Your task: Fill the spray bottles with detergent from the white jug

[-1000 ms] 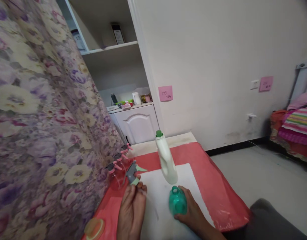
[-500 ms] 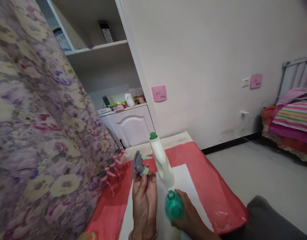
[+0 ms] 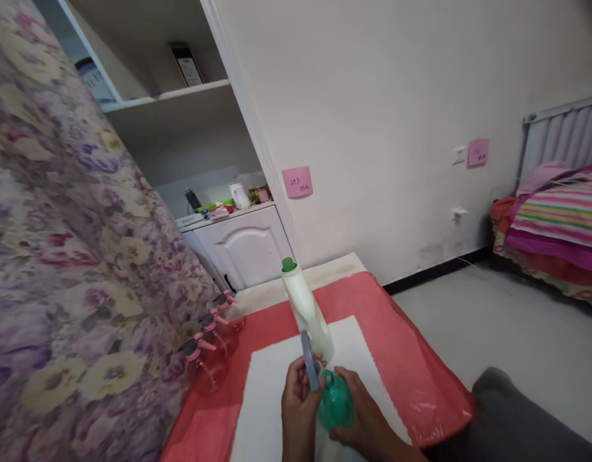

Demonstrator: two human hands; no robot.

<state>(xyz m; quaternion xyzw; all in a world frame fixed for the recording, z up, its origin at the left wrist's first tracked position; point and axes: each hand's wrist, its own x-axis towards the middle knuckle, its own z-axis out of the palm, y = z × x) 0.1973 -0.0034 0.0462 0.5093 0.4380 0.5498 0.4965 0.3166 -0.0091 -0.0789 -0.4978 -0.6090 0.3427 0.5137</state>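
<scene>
Left hand (image 3: 298,401) pinches the spray head (image 3: 309,361) at the green bottle's (image 3: 335,401) neck, right hand (image 3: 361,410) wraps it; a crooked angle might tip it.

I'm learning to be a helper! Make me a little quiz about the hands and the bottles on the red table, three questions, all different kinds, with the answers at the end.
1. Pick one. What is the right hand holding?
A) a spoon
B) the green bottle
C) a towel

2. True or false? The left hand is holding a grey spray top.

3. Fill the gap. Beside the flowery curtain stand ____ clear bottles with pink on their spray tops.

Key: 1 B; 2 true; 3 three
</scene>
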